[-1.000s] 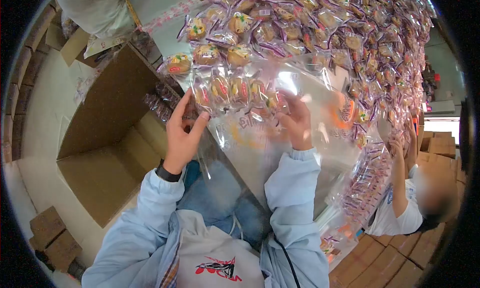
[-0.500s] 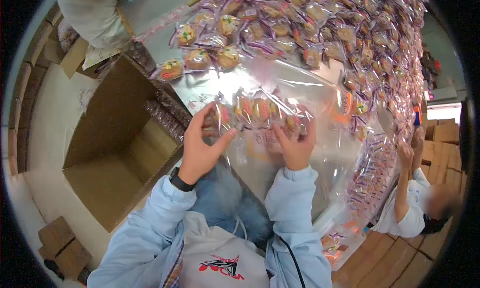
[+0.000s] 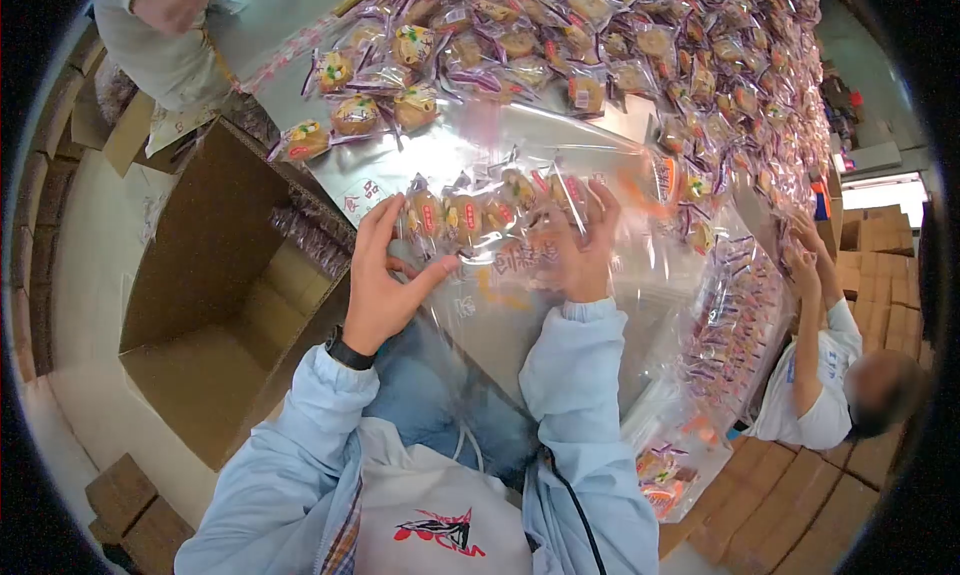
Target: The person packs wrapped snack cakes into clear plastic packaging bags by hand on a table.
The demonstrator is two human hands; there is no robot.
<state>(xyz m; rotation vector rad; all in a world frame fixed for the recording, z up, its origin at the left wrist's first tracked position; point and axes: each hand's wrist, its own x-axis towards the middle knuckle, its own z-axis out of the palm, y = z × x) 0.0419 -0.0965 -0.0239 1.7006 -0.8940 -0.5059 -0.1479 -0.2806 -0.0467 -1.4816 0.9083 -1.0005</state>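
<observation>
Where the left hand (image 3: 388, 275) took hold: at the near left end of the row of packets (image 3: 475, 215), fingers curved along its edge and thumb spread well away from them, the end packet clamped between
Right hand (image 3: 585, 250): closed on the right end of the same row, thumb and fingers bent around it, the outline partly hazy behind shine and clear film
Row of packets: several small golden rounds in clear wrappers with red and yellow print, lined up side by side and slightly uneven, stretched between the two hands; whether it touched the film below could not be told
Clear bags (image 3: 505, 340): lay under and near the hands, glossy and creased, with dark and orange print
Loose packets (image 3: 357, 117): sat on the pale table (image 3: 268, 35) just beyond the left hand, while a dense heap (image 3: 630, 45) spread across the far side and to the right
Cardboard box (image 3: 205, 260): stood open at left, with wrapped goods (image 3: 308, 237) inside
Right side: bagged rows (image 3: 725, 325) lay near a co-worker's hands (image 3: 805, 255), with stacked cartons (image 3: 880, 275) beyond
Far left: another person (image 3: 165, 40) stood by the table
Wristband (image 3: 350, 350): dark, around the left wrist, below a pale blue sleeve (image 3: 320, 400)
</observation>
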